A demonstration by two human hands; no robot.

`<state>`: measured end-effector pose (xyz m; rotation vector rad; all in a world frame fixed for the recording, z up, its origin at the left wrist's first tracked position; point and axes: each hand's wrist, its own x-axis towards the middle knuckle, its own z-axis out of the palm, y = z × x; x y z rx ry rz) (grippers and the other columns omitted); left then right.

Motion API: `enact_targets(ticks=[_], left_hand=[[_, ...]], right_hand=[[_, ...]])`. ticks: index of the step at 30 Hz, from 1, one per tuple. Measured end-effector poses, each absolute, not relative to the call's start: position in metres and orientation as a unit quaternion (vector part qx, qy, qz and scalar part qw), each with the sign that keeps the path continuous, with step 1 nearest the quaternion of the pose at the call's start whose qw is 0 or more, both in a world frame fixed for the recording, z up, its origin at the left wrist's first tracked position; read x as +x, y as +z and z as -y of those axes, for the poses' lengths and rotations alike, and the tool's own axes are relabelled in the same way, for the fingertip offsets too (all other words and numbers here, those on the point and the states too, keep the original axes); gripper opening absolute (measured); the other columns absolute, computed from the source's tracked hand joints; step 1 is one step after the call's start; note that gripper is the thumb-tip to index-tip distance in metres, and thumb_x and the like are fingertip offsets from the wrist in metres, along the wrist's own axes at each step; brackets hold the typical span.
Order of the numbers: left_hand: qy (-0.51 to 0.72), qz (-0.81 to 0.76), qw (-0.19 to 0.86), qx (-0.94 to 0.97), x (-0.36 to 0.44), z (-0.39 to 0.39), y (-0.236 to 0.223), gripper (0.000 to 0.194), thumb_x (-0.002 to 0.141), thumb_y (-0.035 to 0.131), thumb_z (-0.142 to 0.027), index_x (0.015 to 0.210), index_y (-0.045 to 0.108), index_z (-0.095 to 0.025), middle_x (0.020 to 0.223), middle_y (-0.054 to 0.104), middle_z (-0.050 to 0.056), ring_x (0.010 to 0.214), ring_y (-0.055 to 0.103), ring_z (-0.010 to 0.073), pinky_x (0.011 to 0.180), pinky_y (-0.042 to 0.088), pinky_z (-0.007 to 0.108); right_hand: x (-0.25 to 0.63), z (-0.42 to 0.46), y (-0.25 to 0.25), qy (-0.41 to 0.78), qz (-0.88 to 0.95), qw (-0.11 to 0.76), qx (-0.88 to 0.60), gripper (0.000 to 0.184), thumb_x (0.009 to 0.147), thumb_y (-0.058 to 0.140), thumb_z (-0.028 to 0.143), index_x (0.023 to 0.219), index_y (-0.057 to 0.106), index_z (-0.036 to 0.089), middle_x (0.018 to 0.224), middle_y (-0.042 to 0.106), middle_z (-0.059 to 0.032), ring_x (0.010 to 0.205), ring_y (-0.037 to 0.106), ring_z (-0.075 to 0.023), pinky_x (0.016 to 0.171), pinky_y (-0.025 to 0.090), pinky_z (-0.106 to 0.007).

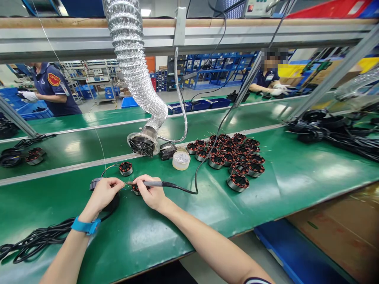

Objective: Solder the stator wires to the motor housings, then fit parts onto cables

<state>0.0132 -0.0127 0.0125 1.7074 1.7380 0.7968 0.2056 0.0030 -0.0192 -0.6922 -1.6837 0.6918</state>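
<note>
Head view shows us a long green bench (pixel 284 177) running from side to side. Beyond it we see a left co-worker (pixel 53 86) with a red sleeve patch and a right co-worker (pixel 263 81); both wear pale gloves. A silver duct (pixel 127 59) hangs down over the bench, ending in a fan (pixel 142 145) near its far side. Black cables (pixel 322 126) lie heaped at the far right, and a looped cord (pixel 38 238) lies at the near left. Right of centre we have a crowd of coils (pixel 227 152), ringed in grey metal with black and copper inside.

Our right hand (pixel 152 195) has its grip wrapped around the iron (pixel 153 184), whose black lead trails off to the right. Our left hand (pixel 103 193), with a blue band (pixel 85 226) at the wrist, has thumb and forefinger pressed together, pinching thin wires (pixel 127 183). These wires sit between our two hands, close to the iron's front end; we cannot tell whether they touch it. A roll of tape (pixel 181 160) stands near the crowd. One coil (pixel 126 169) sits alone just beyond our hands, and a second coil (pixel 136 188) is partly hidden by our right fingers.
</note>
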Motion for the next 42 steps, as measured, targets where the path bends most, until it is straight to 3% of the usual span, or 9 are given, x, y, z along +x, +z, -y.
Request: enact_targets(ticks=[24, 34, 42], left_hand=[[0.293, -0.65, 0.294, 0.637, 0.013, 0.014, 0.014, 0.036, 0.073, 0.059, -0.05, 0.064, 0.069, -0.016, 0.062, 0.065, 0.003, 0.064, 0.054, 0.0197, 0.061, 0.037, 0.027], [0.292, -0.643, 0.302, 0.641, 0.012, 0.014, 0.013, 0.034, 0.075, 0.059, -0.048, 0.069, 0.07, -0.016, 0.068, 0.068, 0.004, 0.067, 0.055, 0.0204, 0.064, 0.038, 0.028], [0.289, -0.643, 0.303, 0.641, 0.013, 0.013, 0.015, 0.034, 0.074, 0.059, -0.047, 0.067, 0.07, -0.015, 0.065, 0.066, 0.003, 0.066, 0.053, 0.0198, 0.063, 0.037, 0.028]], right_hand=[[0.208, -0.006, -0.019, 0.299, 0.683, 0.595, -0.299, 0.025, 0.092, 0.048, 0.029, 0.08, 0.069, 0.021, 0.076, 0.073, -0.0027, 0.071, 0.068, -0.017, 0.067, 0.055, -0.028], [0.202, -0.011, -0.02, 0.251, 0.766, 0.538, -0.247, 0.028, 0.096, 0.049, 0.025, 0.118, 0.064, 0.025, 0.096, 0.067, -0.0064, 0.085, 0.065, -0.0173, 0.083, 0.053, -0.03], [0.196, -0.023, -0.025, 0.272, 0.762, 0.541, -0.23, 0.036, 0.092, 0.05, 0.013, 0.125, 0.058, 0.026, 0.103, 0.061, -0.0058, 0.096, 0.061, -0.0163, 0.093, 0.05, -0.03]])
